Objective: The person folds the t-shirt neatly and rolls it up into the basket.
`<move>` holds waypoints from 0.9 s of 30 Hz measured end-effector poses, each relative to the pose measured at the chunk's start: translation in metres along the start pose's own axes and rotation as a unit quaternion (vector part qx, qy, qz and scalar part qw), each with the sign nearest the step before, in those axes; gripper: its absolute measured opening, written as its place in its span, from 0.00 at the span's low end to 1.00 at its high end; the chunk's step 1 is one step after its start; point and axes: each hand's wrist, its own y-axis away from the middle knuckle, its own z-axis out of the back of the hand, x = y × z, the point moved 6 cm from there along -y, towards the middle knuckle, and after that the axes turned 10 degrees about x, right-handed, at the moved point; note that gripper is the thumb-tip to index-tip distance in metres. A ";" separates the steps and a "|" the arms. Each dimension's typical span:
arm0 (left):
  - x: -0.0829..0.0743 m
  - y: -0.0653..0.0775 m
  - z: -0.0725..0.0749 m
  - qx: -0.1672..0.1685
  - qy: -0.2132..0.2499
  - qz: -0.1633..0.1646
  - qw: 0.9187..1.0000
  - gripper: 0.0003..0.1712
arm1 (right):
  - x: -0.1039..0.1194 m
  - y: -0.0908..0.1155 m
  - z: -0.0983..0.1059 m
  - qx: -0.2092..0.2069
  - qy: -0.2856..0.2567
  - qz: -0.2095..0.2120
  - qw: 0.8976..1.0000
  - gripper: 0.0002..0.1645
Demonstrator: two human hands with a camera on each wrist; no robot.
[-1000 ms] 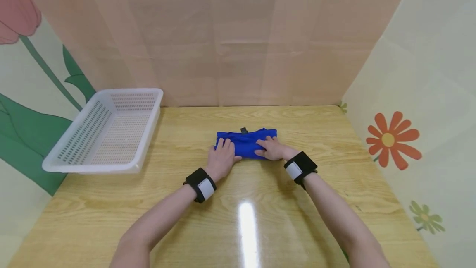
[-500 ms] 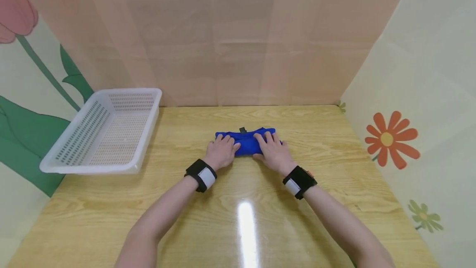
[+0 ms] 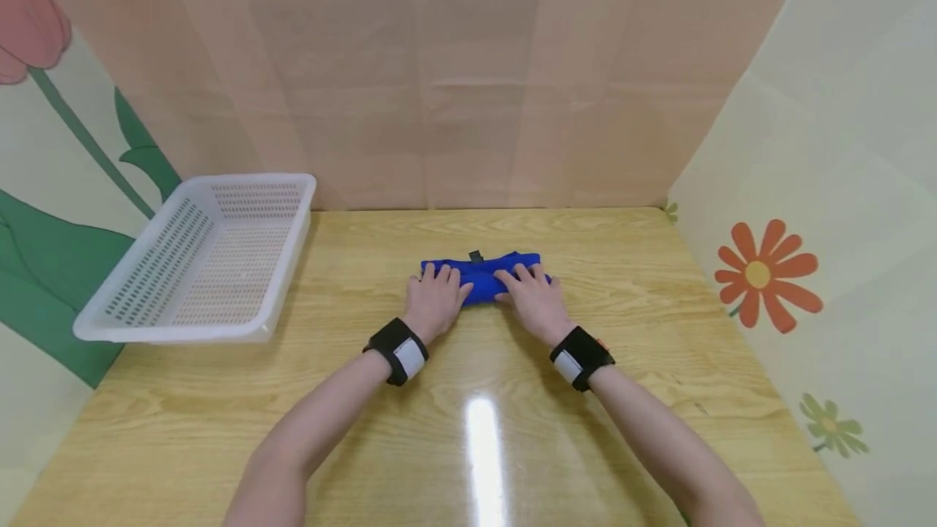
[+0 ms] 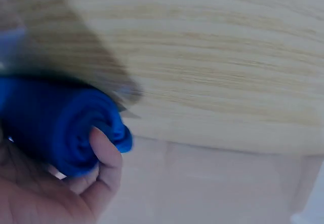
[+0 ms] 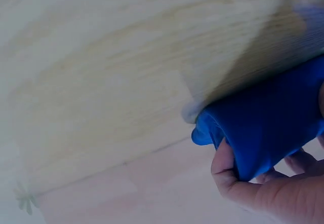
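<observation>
A blue cloth [image 3: 480, 288], partly rolled up, lies across the middle of the table, with a small dark tag [image 3: 476, 256] at its far edge. My left hand [image 3: 433, 299] grips its left end; in the left wrist view a finger curls against the spiral end of the blue roll [image 4: 40, 117]. On the right end, my right hand [image 3: 537, 302] holds the roll with fingers bent over the top. The right wrist view shows a finger tucked at the end fold of the blue cloth [image 5: 273, 117]. Parts of the roll are hidden under both hands.
A white slotted plastic basket [image 3: 274, 309] stands at the left of the wooden table [image 3: 366, 462]. A pinkish sheet [image 3: 468, 145] hangs behind the table's far edge. Flower-printed panels flank both sides.
My right hand has shifted from lying flat on the cloth's right part to gripping its near edge. The cloth has become narrower and more rolled, its near edge moving away from me.
</observation>
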 end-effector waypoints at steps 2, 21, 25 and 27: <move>-0.003 0.005 -0.001 -0.025 -0.036 0.001 0.999 0.33 | -0.002 -0.003 0.000 0.008 -0.016 -0.001 1.000 0.23; -0.007 -0.002 -0.003 -0.091 -0.038 -0.005 0.995 0.26 | -0.023 -0.033 -0.004 0.092 -0.124 -0.024 0.988 0.25; -0.003 -0.011 -0.004 -0.053 0.000 -0.011 0.999 0.25 | -0.020 -0.031 -0.003 0.078 -0.091 -0.043 0.992 0.26; -0.001 -0.015 -0.004 -0.037 0.019 -0.013 0.999 0.26 | -0.017 -0.028 -0.003 0.057 -0.069 -0.048 0.995 0.27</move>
